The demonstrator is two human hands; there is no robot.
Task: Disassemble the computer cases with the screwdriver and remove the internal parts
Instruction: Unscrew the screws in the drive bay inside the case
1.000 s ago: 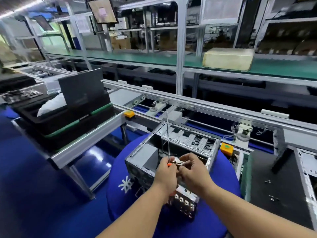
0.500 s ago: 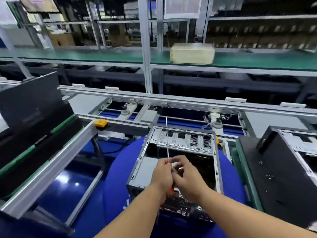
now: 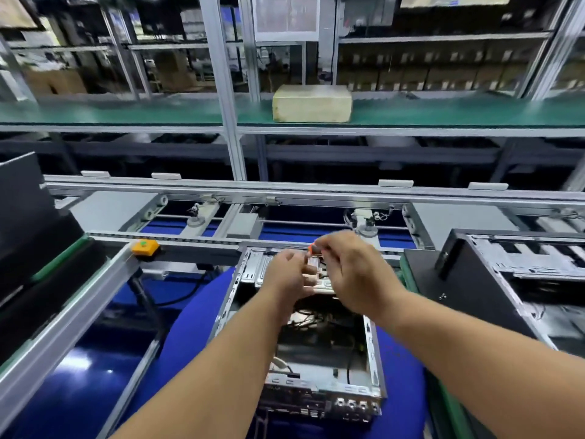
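An open grey sheet-metal computer case point(image 3: 316, 369) lies on a round blue padded bench point(image 3: 196, 324), its port panel toward the person and cables showing inside. Both hands are over the case's far end, close together. The right hand point(image 3: 354, 274) has its fingers curled round the orange handle of a screwdriver point(image 3: 311, 248), of which only a small orange tip shows above the knuckles; the shaft is hidden. The left hand point(image 3: 286, 277) has its fingers bent toward a small metal part at the drive bay, but blur keeps me from telling whether it pinches anything. To the right, a second black and grey computer case point(image 3: 512, 280) lies open on a dark mat. A pale yellow foam block point(image 3: 311, 103) sits on the green shelf point(image 3: 126, 112) beyond, and an orange button box point(image 3: 145, 247) is fixed to the aluminium rail at left.
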